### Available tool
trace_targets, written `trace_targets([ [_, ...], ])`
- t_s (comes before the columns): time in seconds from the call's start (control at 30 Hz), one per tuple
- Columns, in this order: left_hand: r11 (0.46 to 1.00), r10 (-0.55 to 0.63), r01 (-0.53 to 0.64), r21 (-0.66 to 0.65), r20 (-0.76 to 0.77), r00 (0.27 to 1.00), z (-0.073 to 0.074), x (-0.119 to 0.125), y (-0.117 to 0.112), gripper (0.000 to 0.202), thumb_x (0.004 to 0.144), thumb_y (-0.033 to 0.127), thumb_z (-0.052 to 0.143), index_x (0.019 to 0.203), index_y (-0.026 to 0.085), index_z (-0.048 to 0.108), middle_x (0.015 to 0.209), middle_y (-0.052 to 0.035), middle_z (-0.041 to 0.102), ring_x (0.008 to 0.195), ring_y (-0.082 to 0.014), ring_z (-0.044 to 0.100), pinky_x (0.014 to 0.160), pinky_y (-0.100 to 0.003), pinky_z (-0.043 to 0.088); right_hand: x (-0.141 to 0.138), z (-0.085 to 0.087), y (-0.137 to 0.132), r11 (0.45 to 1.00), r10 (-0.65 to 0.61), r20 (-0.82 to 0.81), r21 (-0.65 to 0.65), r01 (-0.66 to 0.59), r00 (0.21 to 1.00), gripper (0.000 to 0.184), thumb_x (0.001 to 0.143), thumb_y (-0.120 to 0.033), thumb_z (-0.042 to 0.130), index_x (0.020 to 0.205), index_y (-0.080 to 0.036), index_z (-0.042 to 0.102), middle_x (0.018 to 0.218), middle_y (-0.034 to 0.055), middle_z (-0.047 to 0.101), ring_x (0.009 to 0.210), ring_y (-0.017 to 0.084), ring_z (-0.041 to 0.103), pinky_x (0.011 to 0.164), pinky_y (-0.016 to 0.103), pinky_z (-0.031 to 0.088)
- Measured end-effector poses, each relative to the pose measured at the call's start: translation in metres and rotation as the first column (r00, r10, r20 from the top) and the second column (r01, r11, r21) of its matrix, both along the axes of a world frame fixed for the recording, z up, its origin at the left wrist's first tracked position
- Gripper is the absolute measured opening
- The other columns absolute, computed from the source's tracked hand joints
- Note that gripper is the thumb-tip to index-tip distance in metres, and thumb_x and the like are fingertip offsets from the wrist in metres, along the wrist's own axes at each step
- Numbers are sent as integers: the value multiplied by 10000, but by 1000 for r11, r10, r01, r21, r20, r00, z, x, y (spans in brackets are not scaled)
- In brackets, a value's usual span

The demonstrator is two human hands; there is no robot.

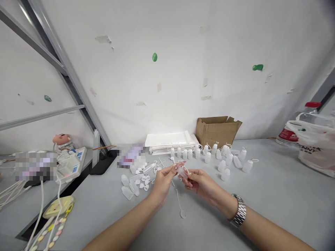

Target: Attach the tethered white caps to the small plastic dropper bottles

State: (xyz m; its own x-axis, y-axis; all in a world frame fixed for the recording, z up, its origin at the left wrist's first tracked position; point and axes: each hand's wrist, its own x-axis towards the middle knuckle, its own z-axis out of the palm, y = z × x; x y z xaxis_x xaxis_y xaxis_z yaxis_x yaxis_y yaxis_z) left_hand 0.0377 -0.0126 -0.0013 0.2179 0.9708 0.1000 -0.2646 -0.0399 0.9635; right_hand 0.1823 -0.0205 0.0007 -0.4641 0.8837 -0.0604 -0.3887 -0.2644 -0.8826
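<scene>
Both of my hands meet over the middle of the grey table around one small translucent plastic bottle. My left hand pinches its upper end between thumb and fingers. Its body lies in the closed fingers of my right hand; the bottle is tilted, and fingers hide part of it. Below the hands a thin white strap with a ring lies on the table. Left of my left hand are loose white caps and uncapped bottles. Capped bottles with straps stand to the right, a few lying down.
Behind the bottles are a stack of white sheets or envelopes and an open cardboard box. At far right stand a large red-capped bottle and a plastic bag. Power strips, cables and a yellow case occupy the left.
</scene>
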Motion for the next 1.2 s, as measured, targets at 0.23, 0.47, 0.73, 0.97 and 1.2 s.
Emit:
trace_targets([
  [0.23,1000,-9,9,1,56,998,10,-7,4,310,783,408,517,923,190,687,1141,-83,611,1157,-253,453,995,-414,274,0,3,-2,998,37,-83,-51,-42,996,233,753,-334,609,662,-121,591,564,-2,504,531,80,404,578,245,336],
  [0.47,998,-17,24,51,-138,990,11,-12,7,284,741,387,572,932,207,680,1190,-64,581,1177,-238,435,1004,-383,273,0,0,-2,998,17,-60,-59,-21,998,256,726,-350,643,633,-115,601,569,12,531,532,80,434,581,244,349],
  [0.73,921,390,-215,326,-786,479,20,-75,47,340,734,410,509,950,181,636,1032,-90,624,900,-224,573,791,-346,422,6,1,4,996,-72,-51,-51,70,996,252,737,-370,630,695,-121,625,572,-10,507,526,69,412,581,240,342],
  [0.97,935,333,-21,355,-853,403,4,-80,45,206,688,291,551,860,246,654,888,-45,580,830,-220,546,744,-333,403,3,-5,3,995,-67,2,-69,67,998,273,725,-384,634,676,-118,601,556,-11,493,522,79,407,551,243,329],
  [1.2,918,319,83,389,-845,429,-9,-73,47,133,683,238,562,751,242,675,820,-58,561,889,-257,505,754,-351,382,3,-7,4,997,-55,14,-52,55,998,256,730,-380,628,693,-128,605,549,-17,495,514,83,411,548,241,328],
])
